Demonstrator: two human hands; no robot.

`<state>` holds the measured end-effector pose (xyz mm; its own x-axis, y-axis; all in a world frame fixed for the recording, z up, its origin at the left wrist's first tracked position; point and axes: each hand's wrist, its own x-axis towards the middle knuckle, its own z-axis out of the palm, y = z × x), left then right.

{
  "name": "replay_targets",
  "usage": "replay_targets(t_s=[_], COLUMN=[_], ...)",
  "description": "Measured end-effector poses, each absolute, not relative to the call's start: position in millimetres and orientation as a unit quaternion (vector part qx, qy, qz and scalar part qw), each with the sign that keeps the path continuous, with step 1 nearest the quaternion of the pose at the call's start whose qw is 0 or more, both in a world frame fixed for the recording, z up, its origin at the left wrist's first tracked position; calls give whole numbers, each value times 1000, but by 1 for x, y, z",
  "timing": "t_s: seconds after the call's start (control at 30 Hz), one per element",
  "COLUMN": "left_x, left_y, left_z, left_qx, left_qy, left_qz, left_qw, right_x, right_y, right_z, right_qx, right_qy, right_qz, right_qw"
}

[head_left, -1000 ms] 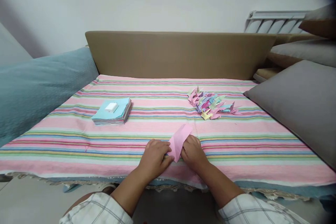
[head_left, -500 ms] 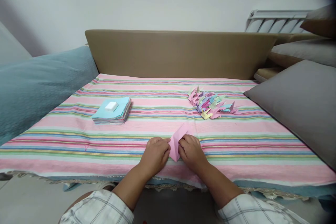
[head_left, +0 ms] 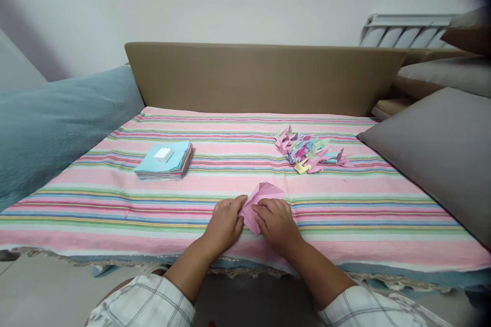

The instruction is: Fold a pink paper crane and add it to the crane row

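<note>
A pink sheet of origami paper (head_left: 264, 191), creased and partly unfolded, lies on the striped cloth (head_left: 115, 204) between my two hands. My left hand (head_left: 226, 219) pinches its left corner between thumb and fingers. Across its right side rests my right hand (head_left: 278, 222), fingers curled with thumb and fingertips gripping the paper near its middle. Part of the sheet is hidden under the right hand.
A stack of square coloured paper (head_left: 164, 163), light blue on top, stands to the left with a small white block (head_left: 163, 154) on it. Folded paper cranes (head_left: 307, 150) are heaped to the right. A grey cushion (head_left: 433, 148) and a blue bolster (head_left: 69, 122) flank the cloth.
The pink paper has opened out wider and flatter than the narrow folded shape before. My right fingers have moved slightly left over it; my left hand has shifted a little.
</note>
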<state>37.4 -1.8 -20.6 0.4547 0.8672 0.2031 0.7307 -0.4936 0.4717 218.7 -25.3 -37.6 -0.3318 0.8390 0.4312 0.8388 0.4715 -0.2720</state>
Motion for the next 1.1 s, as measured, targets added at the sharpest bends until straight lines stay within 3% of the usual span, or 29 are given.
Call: replay_targets(t_s=[0.73,0.83,0.97,1.1], left_x=[39,41,41,41], left_y=[2,3,2,1], left_z=[-24,-23,-18,-16], left_qx=[811,811,817,813], left_qy=[494,501,500,507], left_qz=[262,252,237,227], left_qw=[173,166,165,175], right_x=[211,215,231,246], right_y=[-30,-32,-28,-15], right_z=[-42,-33,-20,-18], right_qx=[-519,-496,-510,-553], right_qy=[-808,-805,-726,-573], right_qz=[-44,-30,-7,167], right_qw=[277,325,461,581])
